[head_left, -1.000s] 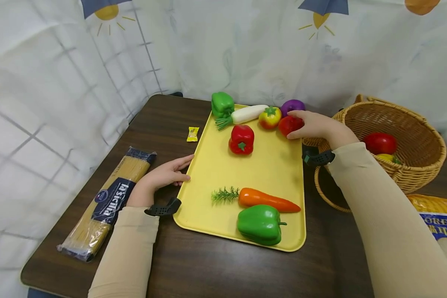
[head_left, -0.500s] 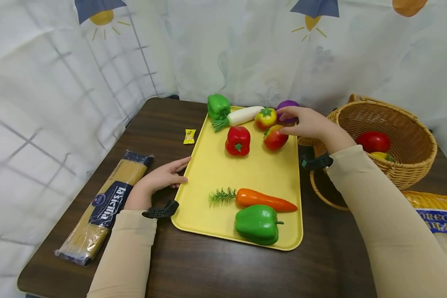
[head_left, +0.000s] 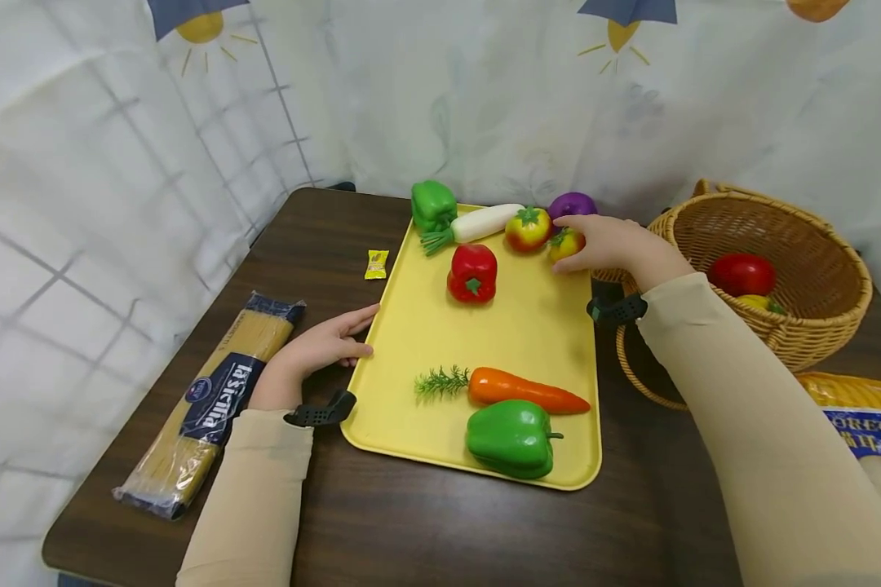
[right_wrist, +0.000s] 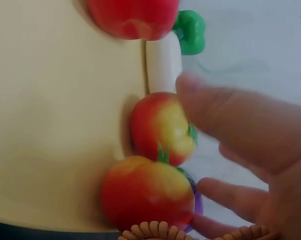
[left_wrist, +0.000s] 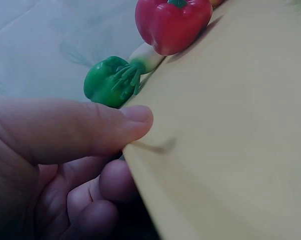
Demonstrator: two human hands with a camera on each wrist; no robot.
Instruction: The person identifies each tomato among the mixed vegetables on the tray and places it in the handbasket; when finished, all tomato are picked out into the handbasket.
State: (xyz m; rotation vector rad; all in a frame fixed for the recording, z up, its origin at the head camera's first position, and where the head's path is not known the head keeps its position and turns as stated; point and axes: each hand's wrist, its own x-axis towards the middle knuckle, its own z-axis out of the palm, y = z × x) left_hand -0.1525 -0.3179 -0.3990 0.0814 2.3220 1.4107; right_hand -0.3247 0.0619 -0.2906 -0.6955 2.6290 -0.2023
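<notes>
My left hand [head_left: 325,346] holds the left rim of the yellow tray [head_left: 426,350]. In the left wrist view its thumb [left_wrist: 135,117] lies over the rim, with curled fingers below. At the tray's far right my right hand [head_left: 617,244] is around a red-and-yellow tomato [right_wrist: 148,195]. The right wrist view shows spread fingers, the thumb [right_wrist: 200,100] apart from this tomato and a fingertip close to its side. Another tomato [head_left: 528,229] sits just left of it, and a purple vegetable [head_left: 573,205] lies behind, partly hidden.
The tray also bears a red pepper [head_left: 473,274], a white radish [head_left: 489,221], green peppers [head_left: 510,439] and a carrot [head_left: 524,391]. Right stands a wicker basket [head_left: 807,326] beside a pasta bag [head_left: 862,424]. Left lie spaghetti [head_left: 216,408] and a yellow packet [head_left: 377,264].
The right-hand tomato shifted left and towards the front, out from the right fingers, then back to the right beside them, its stem end turned into view. The left hand stays at the rim.
</notes>
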